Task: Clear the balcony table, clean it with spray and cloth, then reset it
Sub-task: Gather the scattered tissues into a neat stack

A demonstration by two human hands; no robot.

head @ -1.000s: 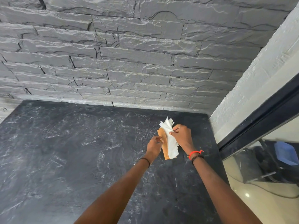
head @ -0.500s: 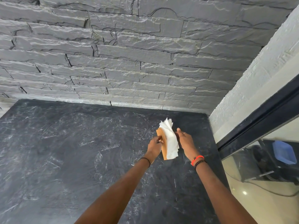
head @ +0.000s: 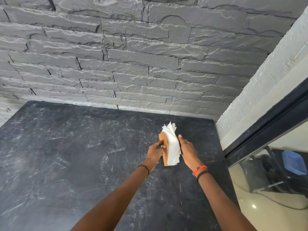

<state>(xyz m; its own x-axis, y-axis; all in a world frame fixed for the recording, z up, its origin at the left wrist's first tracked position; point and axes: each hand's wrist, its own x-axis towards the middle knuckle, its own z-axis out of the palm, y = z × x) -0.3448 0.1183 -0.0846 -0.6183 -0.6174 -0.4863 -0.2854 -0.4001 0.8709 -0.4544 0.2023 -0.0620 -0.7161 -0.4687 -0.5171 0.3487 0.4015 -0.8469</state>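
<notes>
a: what do we see nearest to us?
b: our two forearms reach out over the dark, scratched surface point(head: 66, 164). there is a black band point(head: 144, 168) on the left wrist, and an orange band point(head: 200, 169) and beads point(head: 202, 174) on the right.
a: and the hands?
b: our left hand point(head: 155, 152) grips the wooden napkin holder point(head: 162, 144) from its left side, fingers curled on the wood. our right hand point(head: 188, 151) lies against the right side of the white napkins point(head: 172, 145), thumb stretched up along them. we cannot tell whether its other fingers curl behind the stack.
a: where is the holder?
b: upright between the hands, over the far right part of the surface. we cannot tell if its base touches.
a: and beyond?
b: a grey stone wall point(head: 133, 64) runs along the far edge. on the right we see a white wall point(head: 266, 77) and a dark window frame point(head: 270, 125).
</notes>
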